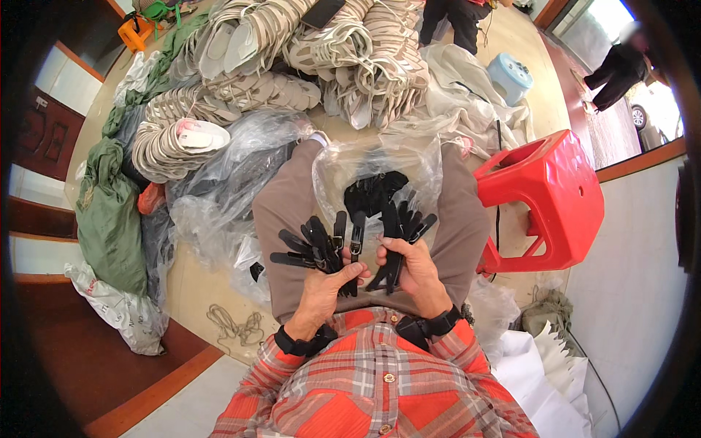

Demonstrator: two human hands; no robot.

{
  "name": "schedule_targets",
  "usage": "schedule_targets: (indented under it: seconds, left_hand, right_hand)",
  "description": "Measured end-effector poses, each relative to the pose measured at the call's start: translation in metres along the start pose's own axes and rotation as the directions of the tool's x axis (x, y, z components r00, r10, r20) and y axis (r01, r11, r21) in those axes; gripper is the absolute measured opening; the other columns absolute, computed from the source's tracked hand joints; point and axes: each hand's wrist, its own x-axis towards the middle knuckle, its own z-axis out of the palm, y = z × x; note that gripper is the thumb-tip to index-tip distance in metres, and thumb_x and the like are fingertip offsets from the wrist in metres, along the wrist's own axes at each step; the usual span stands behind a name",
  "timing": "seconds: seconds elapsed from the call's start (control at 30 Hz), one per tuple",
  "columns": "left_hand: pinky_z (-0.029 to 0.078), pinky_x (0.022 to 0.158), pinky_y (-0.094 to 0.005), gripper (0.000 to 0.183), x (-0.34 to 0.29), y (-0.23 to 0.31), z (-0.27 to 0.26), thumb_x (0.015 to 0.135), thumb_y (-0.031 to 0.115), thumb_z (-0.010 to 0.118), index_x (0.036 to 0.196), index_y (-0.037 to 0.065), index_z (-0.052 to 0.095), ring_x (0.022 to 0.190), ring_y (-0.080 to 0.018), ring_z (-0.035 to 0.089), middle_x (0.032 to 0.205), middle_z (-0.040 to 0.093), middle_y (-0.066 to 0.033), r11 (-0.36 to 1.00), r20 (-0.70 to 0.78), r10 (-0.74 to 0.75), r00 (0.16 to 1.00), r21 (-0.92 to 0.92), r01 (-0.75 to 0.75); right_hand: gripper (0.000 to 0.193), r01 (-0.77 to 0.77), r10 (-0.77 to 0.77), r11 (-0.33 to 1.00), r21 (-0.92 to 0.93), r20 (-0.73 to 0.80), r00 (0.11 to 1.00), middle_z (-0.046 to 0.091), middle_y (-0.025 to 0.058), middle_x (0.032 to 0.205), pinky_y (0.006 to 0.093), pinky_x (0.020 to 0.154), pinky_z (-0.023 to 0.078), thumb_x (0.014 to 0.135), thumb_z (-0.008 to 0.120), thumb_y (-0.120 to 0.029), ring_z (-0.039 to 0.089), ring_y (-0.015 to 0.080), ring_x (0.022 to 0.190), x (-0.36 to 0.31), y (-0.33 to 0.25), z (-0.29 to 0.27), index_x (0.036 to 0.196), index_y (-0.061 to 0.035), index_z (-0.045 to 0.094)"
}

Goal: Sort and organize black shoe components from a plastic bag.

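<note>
My left hand is closed on a fanned bunch of black buckle straps with small metal buckles. One black strap stands upright between the two hands, close to my left thumb and fingertips. My right hand grips another bunch of black straps, whose ends spread upward and hang below the fingers. Just beyond both hands, a clear plastic bag lies spread between my knees, with a pile of black straps in it. Which hand bears the upright strap I cannot tell exactly.
Stacks of beige shoe uppers lie ahead, with a dark phone on top. A red plastic stool stands close on my right, a light blue stool farther off. Green sacks line the left. Two people are farther away.
</note>
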Motion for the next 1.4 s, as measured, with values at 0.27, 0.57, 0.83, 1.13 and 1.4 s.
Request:
schedule_targets:
  seconds: [0.27, 0.57, 0.83, 1.13, 1.4]
  left_hand:
    - [0.048, 0.061, -0.0243, 0.023, 0.001, -0.003, -0.002, 0.079, 0.011, 0.066, 0.096, 0.002, 0.055, 0.073, -0.0131, 0.058, 0.082, 0.060, -0.0043, 0.973, 0.057, 0.054, 0.997, 0.222, -0.065]
    - [0.052, 0.064, -0.0321, 0.021, -0.001, -0.003, -0.005, 0.085, 0.010, 0.056, 0.104, 0.001, 0.052, 0.073, -0.0184, 0.059, 0.085, 0.059, -0.0086, 0.996, 0.152, -0.066, 0.986, 0.061, 0.058]
    - [0.048, 0.068, -0.0265, 0.020, 0.001, -0.006, -0.004, 0.083, 0.010, 0.061, 0.099, -0.002, 0.057, 0.072, -0.0144, 0.059, 0.083, 0.062, -0.0069, 0.997, -0.022, 0.044, 0.999, 0.069, -0.042]
    - [0.045, 0.063, -0.0246, 0.024, 0.005, -0.002, -0.006, 0.081, 0.012, 0.065, 0.098, -0.002, 0.058, 0.066, -0.0124, 0.056, 0.082, 0.060, -0.0048, 0.960, -0.103, 0.195, 0.975, 0.226, -0.168]
    - [0.042, 0.055, -0.0266, 0.028, 0.002, 0.006, -0.012, 0.083, 0.009, 0.055, 0.109, 0.001, 0.049, 0.065, -0.0157, 0.052, 0.084, 0.058, -0.0094, 0.996, 0.248, 0.050, 0.968, -0.080, -0.031]
  right_hand:
    - [0.038, -0.011, 0.028, 0.982, -0.187, 0.085, 0.996, 0.058, 0.0019, 0.076, 0.0211, 0.046, 0.040, 0.068, 0.070, 0.003, 0.051, 0.0077, 0.056, -0.011, 0.006, 0.032, 0.101, -0.0033, 0.053]
    - [0.042, 0.063, -0.058, 0.979, -0.195, 0.031, 0.998, 0.055, -0.0015, 0.073, 0.0182, 0.045, 0.033, 0.067, 0.070, 0.002, 0.045, 0.0054, 0.052, -0.009, 0.004, 0.030, 0.104, -0.0047, 0.052]
    - [0.039, 0.036, -0.024, 0.989, -0.142, 0.089, 0.996, 0.055, -0.0002, 0.077, 0.0200, 0.046, 0.038, 0.067, 0.070, 0.002, 0.048, 0.0070, 0.054, -0.002, 0.008, 0.016, 0.101, -0.0052, 0.052]
    - [0.026, 0.054, -0.056, 0.998, -0.037, -0.042, 0.998, 0.058, 0.0044, 0.081, 0.0246, 0.057, 0.049, 0.072, 0.067, -0.003, 0.059, 0.0137, 0.064, -0.002, 0.001, 0.016, 0.094, -0.0031, 0.054]
    - [0.026, -0.009, 0.018, 0.994, -0.107, 0.088, 0.996, 0.058, 0.0053, 0.073, 0.0222, 0.049, 0.041, 0.070, 0.069, 0.000, 0.052, 0.0112, 0.057, -0.002, 0.004, 0.017, 0.094, 0.0000, 0.057]
